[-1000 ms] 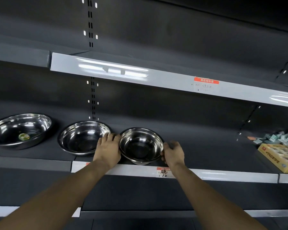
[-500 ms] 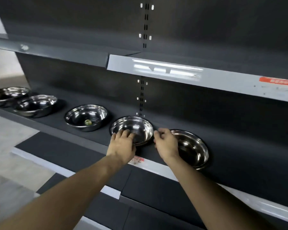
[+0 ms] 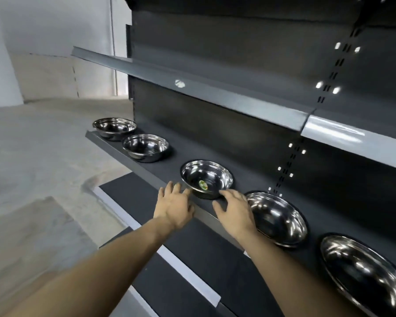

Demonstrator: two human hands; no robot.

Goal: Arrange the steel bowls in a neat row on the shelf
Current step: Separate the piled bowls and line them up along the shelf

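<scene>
Five steel bowls stand in a line along the dark shelf (image 3: 160,177), which runs from the far left to the near right. The middle bowl (image 3: 206,178) carries a round green and white sticker (image 3: 202,184) on its inner floor and sits close to the shelf's front lip. The left hand (image 3: 174,205) reaches over that lip with its fingers spread and fairly straight, the fingertips just at the bowl's left side near its base; whether they truly touch the steel is hard to tell. The right hand (image 3: 234,208) comes in from the other side, fingers loosely extended and thumb out, with its fingertips at the bowl's near right wall. Neither hand is wrapped around the bowl. Just to the right of the right hand lies a wider, shallower bowl (image 3: 278,219), partly covered by the right wrist, and beyond it at the near right corner lies the largest bowl (image 3: 364,273), cut off by the picture's edge. To the far left stand two smaller, deeper bowls, one (image 3: 145,147) set apart from the middle bowl by a gap and the other (image 3: 114,128) close beside it at the shelf's end. An upper shelf (image 3: 192,88) juts out above, and a lower shelf (image 3: 192,259) shows beneath the forearms. Pale concrete floor (image 3: 32,168) spreads to the left.
</scene>
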